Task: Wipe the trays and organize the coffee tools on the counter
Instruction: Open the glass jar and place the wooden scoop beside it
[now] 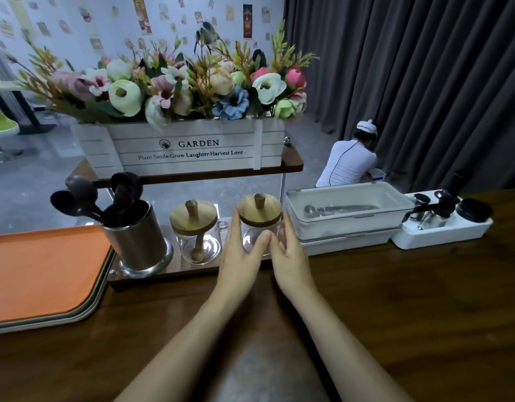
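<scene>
In the head view, both forearms reached forward over the tabletop [395, 300]. The left hand [238, 253] and right hand [289, 256] flanked the wooden-lidded glass jar [259, 227] on the rack's lower shelf [163, 274]. Each grip was spread, straight fingers against the jar's sides and thumbs meeting in front. The orange tray [41, 271] lay far left.

A white slatted planter box [192, 153] lettered GARDEN sits on a dark wooden shelf [292, 163], crammed with pink, cream and blue artificial flowers [175, 82]; dark grey pleated curtains [410, 68] hang behind; a person in white [349, 165] crouches beside them; small posters [247, 20] dot the pale wall [73, 15].
</scene>
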The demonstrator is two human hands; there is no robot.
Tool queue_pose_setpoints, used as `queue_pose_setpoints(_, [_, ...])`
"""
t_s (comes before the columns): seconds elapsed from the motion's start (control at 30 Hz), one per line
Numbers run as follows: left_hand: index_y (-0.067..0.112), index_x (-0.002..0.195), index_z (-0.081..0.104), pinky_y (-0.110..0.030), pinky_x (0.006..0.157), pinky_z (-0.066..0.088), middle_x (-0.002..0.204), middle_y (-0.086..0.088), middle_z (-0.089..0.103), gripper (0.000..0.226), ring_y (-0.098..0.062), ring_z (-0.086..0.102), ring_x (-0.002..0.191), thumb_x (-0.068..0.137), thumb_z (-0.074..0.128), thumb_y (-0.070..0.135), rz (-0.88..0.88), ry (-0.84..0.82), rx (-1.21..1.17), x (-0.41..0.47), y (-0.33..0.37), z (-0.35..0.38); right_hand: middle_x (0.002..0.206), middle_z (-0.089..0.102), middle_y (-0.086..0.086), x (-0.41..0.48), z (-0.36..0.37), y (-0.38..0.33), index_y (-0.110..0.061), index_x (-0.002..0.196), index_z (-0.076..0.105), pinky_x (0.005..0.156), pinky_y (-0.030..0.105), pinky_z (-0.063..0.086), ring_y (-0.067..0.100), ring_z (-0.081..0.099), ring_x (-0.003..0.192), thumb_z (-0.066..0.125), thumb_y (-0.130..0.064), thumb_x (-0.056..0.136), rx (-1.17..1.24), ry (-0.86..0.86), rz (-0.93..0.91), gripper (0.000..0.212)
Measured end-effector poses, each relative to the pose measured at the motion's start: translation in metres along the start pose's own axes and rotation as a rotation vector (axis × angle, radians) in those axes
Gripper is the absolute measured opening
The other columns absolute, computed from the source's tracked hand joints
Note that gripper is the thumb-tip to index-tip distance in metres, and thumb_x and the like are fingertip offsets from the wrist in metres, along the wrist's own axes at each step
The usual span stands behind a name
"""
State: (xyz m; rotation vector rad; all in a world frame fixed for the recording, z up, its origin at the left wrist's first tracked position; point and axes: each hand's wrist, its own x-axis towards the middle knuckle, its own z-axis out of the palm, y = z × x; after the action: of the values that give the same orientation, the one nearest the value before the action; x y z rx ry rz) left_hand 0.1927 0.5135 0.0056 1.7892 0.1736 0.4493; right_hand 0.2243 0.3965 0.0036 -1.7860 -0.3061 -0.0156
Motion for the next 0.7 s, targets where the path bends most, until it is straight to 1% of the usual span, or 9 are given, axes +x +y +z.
queue_pose_setpoints(0.07, [0.044,0.159,0.01,-0.04,0.123,0.028,0.164,0.014,0.028,0.094,-0.001,0.024,0.15,0.082,0.061,0.066,-0.027,0.007,0.001,0.002,0.002,0.002,0.14,0.038,-0.037,0.007,0.002,-0.002,-0.052,0.15,0.015,0.101,0.009,0.034,-0.031,0.037,0.115,0.05,-0.038,0.103,0.013,-0.019,0.001,0.061])
queue_pose_setpoints(0.13, [0.042,0.159,0.009,-0.037,0.125,0.024,0.164,0.016,0.026,0.096,0.004,0.02,0.149,0.082,0.061,0.066,-0.044,0.01,-0.022,0.004,0.003,0.003,0.154,0.039,-0.021,0.014,0.006,0.001,-0.047,0.156,0.016,0.113,0.024,0.035,-0.01,0.039,0.134,0.046,-0.058,0.095,0.031,-0.011,0.014,0.069])
queue_pose_setpoints(0.17, [0.041,0.16,0.009,-0.037,0.125,0.024,0.163,0.018,0.026,0.097,0.007,0.019,0.148,0.082,0.06,0.068,-0.046,0.011,-0.028,0.005,0.002,0.003,0.156,0.039,-0.015,0.016,0.007,0.002,-0.044,0.157,0.018,0.117,0.031,0.034,-0.002,0.039,0.139,0.045,-0.061,0.093,0.042,0.001,0.015,0.072])
queue_pose_setpoints(0.23, [0.039,0.161,0.01,-0.038,0.125,0.024,0.163,0.019,0.027,0.096,0.007,0.021,0.147,0.083,0.057,0.069,-0.045,0.011,-0.024,0.008,0.0,0.003,0.156,0.041,-0.013,0.02,0.009,0.005,-0.038,0.158,0.022,0.119,0.038,0.034,0.003,0.038,0.141,0.045,-0.054,0.098,0.056,0.008,0.015,0.067])
queue_pose_setpoints(0.33, [0.036,0.162,0.013,-0.04,0.125,0.025,0.161,0.017,0.033,0.087,0.006,0.025,0.147,0.091,0.056,0.06,-0.028,0.0,-0.009,0.011,-0.004,0.001,0.157,0.039,-0.013,0.021,0.009,0.006,-0.035,0.158,0.026,0.12,0.037,0.032,0.002,0.035,0.143,0.045,-0.041,0.104,0.058,0.004,-0.006,0.058])
queue_pose_setpoints(0.43, [0.032,0.162,0.014,-0.041,0.124,0.028,0.161,0.017,0.035,0.082,0.004,0.029,0.147,0.095,0.058,0.049,-0.001,-0.005,-0.001,0.01,-0.007,-0.002,0.158,0.038,-0.014,0.02,0.009,0.009,-0.033,0.157,0.032,0.122,0.035,0.029,0.0,0.032,0.145,0.041,-0.043,0.1,0.043,0.022,-0.023,0.058])
queue_pose_setpoints(0.53, [0.028,0.162,0.016,-0.042,0.123,0.03,0.16,0.013,0.038,0.08,0.0,0.033,0.147,0.096,0.059,0.043,0.013,0.005,0.0,0.005,-0.008,-0.004,0.159,0.035,-0.02,0.015,0.007,0.011,-0.034,0.156,0.032,0.122,0.033,0.027,-0.006,0.029,0.145,0.039,-0.044,0.1,0.037,0.008,-0.02,0.057])
queue_pose_setpoints(0.63, [0.028,0.161,0.02,-0.043,0.121,0.033,0.158,0.013,0.042,0.076,-0.002,0.038,0.144,0.096,0.058,0.041,0.021,0.012,0.017,-0.002,-0.008,-0.004,0.158,0.034,-0.021,0.006,0.001,0.01,-0.034,0.156,0.033,0.122,0.03,0.026,-0.006,0.028,0.145,0.04,-0.032,0.107,0.05,-0.011,-0.021,0.05])
queue_pose_setpoints(0.7, [0.027,0.161,0.024,-0.044,0.12,0.035,0.156,0.012,0.044,0.073,-0.004,0.041,0.143,0.097,0.058,0.039,0.04,0.01,0.022,-0.007,-0.006,-0.005,0.158,0.036,-0.02,-0.001,-0.003,0.005,-0.035,0.155,0.034,0.122,0.03,0.026,-0.005,0.029,0.145,0.04,-0.029,0.108,0.05,-0.02,-0.035,0.048])
